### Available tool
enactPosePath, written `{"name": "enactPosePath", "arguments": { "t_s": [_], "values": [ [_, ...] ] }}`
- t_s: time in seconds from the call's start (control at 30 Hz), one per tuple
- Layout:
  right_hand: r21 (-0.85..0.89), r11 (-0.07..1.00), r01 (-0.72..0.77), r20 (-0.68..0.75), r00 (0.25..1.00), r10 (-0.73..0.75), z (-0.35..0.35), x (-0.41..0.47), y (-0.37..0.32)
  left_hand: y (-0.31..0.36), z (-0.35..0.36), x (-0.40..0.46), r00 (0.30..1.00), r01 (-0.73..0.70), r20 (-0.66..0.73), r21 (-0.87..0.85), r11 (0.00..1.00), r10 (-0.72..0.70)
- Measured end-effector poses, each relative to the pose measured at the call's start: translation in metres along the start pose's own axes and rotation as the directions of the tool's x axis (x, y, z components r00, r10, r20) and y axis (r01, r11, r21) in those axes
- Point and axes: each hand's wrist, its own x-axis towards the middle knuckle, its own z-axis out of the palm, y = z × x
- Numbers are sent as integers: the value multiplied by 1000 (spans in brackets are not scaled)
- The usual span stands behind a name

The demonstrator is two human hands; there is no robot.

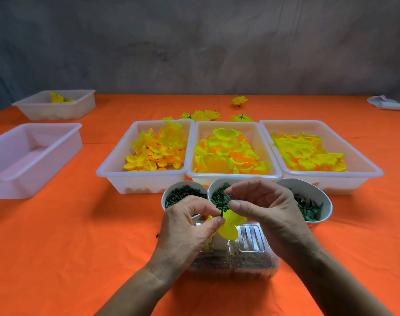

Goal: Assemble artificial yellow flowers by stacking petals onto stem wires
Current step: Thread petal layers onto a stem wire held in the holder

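At the far left of the orange table [57, 236], a translucent bin [57, 106] holding a few yellow pieces is seen near the back edge, and an empty translucent bin [32, 158] is set nearer, just below it. Toward the middle, three white trays are lined up side by side, their rims touching: the left tray [144, 176] is filled with small yellow-orange petals, the middle tray [234, 175] with larger yellow petals, and the right tray [322, 176] with flat yellow petals. Behind them, several finished yellow flowers [201, 115] are scattered on the cloth.

In front of the trays three white cups are placed: the left cup [169, 192] contains dark green stems, the middle cup [213, 187] green ring-like parts, and the right cup [319, 192] green calyx pieces.

A yellow petal [230, 225] threaded on a dark stem wire [221, 213] is pinched between the thumb and fingers of the left hand [187, 226], above a clear plastic container [251, 249]. The fingers of the right hand [267, 206] are curled, and a small green piece [229, 197] appears to be pinched at their tips (the grip is partly hidden), just above the wire's tip. At the far right, a white crumpled item [386, 103] is left near the table's back edge.
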Motion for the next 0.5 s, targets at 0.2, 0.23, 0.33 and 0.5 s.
{"name": "enactPosePath", "arguments": {
  "t_s": [0.2, 0.23, 0.33, 0.5],
  "values": [
    [-16, 1000, 5, 22, 1000, -4, 0, -1, 0, 0, 1, 0, 1000, 5, 3, -6, 1000, -5],
    [-23, 1000, 11, 26, 1000, -10, 0, -1, 0, 0, 1, 0, 1000, 2, 2, -5, 1000, -2],
    [-37, 999, 30, 24, 999, -29, -2, -2, -1, 1, 0, 0, 1000, 3, -4, -12, 1000, -3],
    [34, 999, 6, -5, 1000, -6, -6, 1, -6, 3, 0, 0, 1000, -6, -14, -9, 1000, 6]
  ]
}}
